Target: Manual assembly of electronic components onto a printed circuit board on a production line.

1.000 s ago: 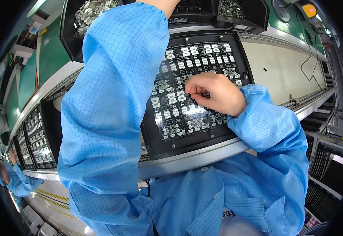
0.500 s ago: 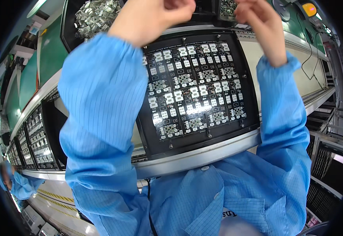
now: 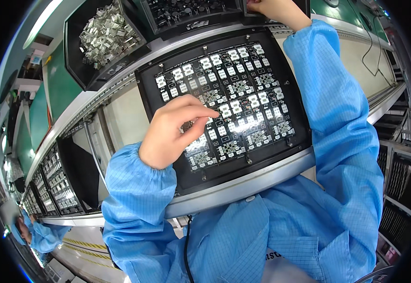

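A black framed panel of circuit boards (image 3: 236, 134), dotted with white and silver parts, lies flat in front of me. Over its left half is my left hand (image 3: 170, 129), thumb and forefinger brought together in a pinch close above the boards; whatever they hold is too small to make out. Farther off, at the top edge, my right hand (image 3: 278, 9) reaches into a dark bin (image 3: 267, 16) with curled fingers. The picture's edge cuts off part of those fingers, so anything in them is hidden.
A black bin of silver metal parts (image 3: 109, 37) stands at the far left, beside a bin of small black round parts (image 3: 186, 12). A metal rail (image 3: 243, 174) runs along the near side. More board panels (image 3: 57, 174) sit leftward. Another person in blue (image 3: 45, 233) is at lower left.
My left hand has come back from the far bins to the boards, uncovering the bins. My right hand has moved left and farther away, into the bin.
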Available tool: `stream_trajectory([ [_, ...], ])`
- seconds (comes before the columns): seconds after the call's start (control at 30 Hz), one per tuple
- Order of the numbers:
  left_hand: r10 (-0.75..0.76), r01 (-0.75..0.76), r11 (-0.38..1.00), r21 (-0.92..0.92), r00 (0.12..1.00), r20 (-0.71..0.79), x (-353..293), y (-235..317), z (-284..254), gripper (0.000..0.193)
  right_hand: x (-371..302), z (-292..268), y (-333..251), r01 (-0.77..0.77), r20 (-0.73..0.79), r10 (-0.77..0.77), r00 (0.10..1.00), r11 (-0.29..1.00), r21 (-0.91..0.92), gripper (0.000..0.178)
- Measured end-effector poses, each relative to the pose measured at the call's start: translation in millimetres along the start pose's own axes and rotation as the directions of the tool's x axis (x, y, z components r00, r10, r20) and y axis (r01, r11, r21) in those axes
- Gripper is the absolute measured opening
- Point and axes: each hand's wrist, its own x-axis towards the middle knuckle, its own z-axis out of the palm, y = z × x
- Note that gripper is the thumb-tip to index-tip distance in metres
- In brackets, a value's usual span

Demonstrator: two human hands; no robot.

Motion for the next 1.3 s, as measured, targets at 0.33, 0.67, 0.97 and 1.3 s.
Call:
stream_trajectory([
  [0.33,-0.094,0.094,0.995,0.015,0.995,-0.024,3,-10,9,0.019,-14,-4,6,-0.012,-0.294,0.081,0.952,0.973,0.231,0.009],
  [0.67,-0.045,0.055,0.985,0.164,0.997,-0.064,7,-19,16,0.018,-24,-11,0,-0.089,-0.315,0.164,0.935,0.967,0.239,0.009],
  [0.97,-0.103,0.105,0.978,0.181,0.994,-0.022,10,-19,17,0.018,-25,-16,-1,-0.063,-0.320,0.143,0.937,0.967,0.249,0.010],
  [1.3,-0.122,0.119,0.982,0.145,0.992,0.013,11,-20,14,0.017,-27,-20,-5,-0.063,-0.333,0.151,0.931,0.963,0.261,0.010],
])
